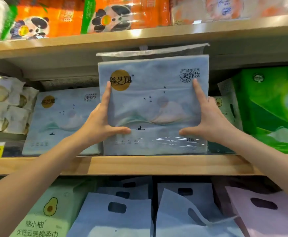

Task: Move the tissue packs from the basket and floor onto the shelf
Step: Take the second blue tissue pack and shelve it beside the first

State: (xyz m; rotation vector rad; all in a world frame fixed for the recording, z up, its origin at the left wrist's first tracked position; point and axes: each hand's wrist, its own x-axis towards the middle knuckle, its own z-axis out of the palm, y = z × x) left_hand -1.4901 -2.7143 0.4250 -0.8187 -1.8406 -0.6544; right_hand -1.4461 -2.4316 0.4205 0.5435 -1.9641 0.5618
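Left hand [97,124] and right hand [209,121] press straight fingers on the pale-blue, gold-logoed tissue pack [154,106].

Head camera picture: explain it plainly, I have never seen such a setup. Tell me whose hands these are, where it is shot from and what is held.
No machine here: a person wears one wide camera on the head, so you see their own arms. The left hand and right hand press straight fingers on the front of a blue tissue pack standing upright on the wooden shelf. A matching pack stands to its left, a green pack to its right, orange panda packs above.
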